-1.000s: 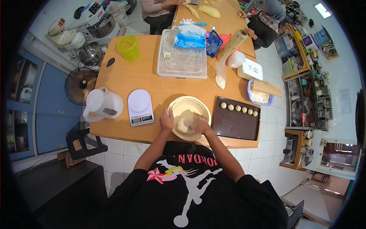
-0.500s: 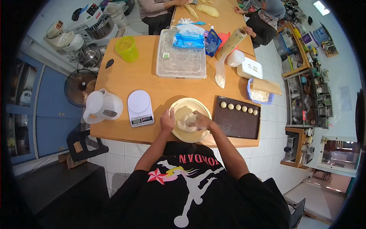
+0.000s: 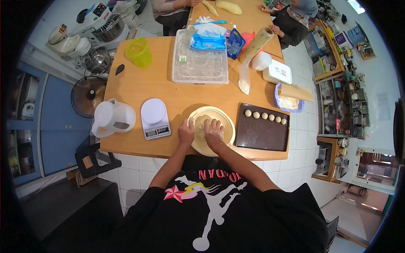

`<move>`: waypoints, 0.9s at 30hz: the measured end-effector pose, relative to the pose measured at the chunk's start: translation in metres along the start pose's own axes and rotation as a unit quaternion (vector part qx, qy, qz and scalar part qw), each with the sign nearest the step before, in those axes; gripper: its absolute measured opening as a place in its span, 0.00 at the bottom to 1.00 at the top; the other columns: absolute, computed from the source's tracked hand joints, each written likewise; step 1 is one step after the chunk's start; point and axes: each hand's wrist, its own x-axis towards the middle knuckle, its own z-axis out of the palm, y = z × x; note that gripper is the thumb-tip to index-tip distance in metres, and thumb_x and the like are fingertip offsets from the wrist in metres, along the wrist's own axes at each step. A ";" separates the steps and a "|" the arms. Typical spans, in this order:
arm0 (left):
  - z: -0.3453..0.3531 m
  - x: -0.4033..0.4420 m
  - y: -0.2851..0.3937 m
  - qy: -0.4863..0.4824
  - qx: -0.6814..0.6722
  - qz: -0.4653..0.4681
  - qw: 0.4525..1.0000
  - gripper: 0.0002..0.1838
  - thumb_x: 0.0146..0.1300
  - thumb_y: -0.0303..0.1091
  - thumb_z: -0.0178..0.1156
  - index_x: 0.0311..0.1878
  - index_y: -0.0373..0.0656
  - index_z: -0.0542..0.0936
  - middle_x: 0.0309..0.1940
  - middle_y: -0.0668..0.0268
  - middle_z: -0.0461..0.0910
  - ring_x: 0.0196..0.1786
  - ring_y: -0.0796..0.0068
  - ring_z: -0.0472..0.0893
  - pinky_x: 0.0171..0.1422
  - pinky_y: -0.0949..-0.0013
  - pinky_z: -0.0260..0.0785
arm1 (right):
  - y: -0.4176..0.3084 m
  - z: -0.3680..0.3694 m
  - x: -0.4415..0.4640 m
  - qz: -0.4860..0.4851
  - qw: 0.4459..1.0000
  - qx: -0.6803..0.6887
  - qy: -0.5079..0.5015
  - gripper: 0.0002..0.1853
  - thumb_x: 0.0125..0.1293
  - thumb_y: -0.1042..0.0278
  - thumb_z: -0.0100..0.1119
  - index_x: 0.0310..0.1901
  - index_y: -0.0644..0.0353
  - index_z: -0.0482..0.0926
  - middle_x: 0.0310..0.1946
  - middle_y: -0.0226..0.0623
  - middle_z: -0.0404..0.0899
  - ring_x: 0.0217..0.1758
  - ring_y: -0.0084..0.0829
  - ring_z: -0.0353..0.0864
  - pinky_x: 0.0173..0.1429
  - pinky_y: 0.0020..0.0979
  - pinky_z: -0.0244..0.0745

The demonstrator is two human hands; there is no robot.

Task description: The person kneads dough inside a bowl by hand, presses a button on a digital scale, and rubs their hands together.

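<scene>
A cream-coloured bowl point(image 3: 228, 126) sits near the front edge of the table. My left hand point(image 3: 186, 132) is closed on the bowl's left rim. Inside the bowl, my right hand point(image 3: 214, 131) presses palm down, with floury fingers curled over a lump of dough point(image 3: 202, 128). Most of that dough is hidden beneath the hand. Right of the bowl lies a dark baking tray point(image 3: 261, 135) with a row of several small dough balls point(image 3: 264, 115) along its far side. To the left, a white kitchen scale point(image 3: 153, 111) stands beside a white jug point(image 3: 114, 116).
Farther back are a lidded plastic box point(image 3: 200, 69) with a tissue pack point(image 3: 208, 41) on it, a yellow-green container point(image 3: 139, 52), a white tub point(image 3: 277, 71) and a blue basket of flour point(image 3: 289, 102). Two people sit at the far table point(image 3: 249, 17).
My right hand has shifted from the dough's right side to over it, covering most of the lump. My left hand stays on the bowl rim. The view tilts slightly.
</scene>
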 end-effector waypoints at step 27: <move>0.001 0.000 0.000 -0.027 0.036 -0.055 0.997 0.18 0.71 0.45 0.49 0.40 0.38 0.76 0.33 0.44 0.80 0.38 0.39 0.79 0.43 0.43 0.69 | -0.011 -0.007 -0.038 -0.036 0.967 0.126 -0.216 0.12 0.59 0.62 0.56 0.40 0.60 0.80 0.37 0.51 0.81 0.47 0.49 0.80 0.50 0.46 0.75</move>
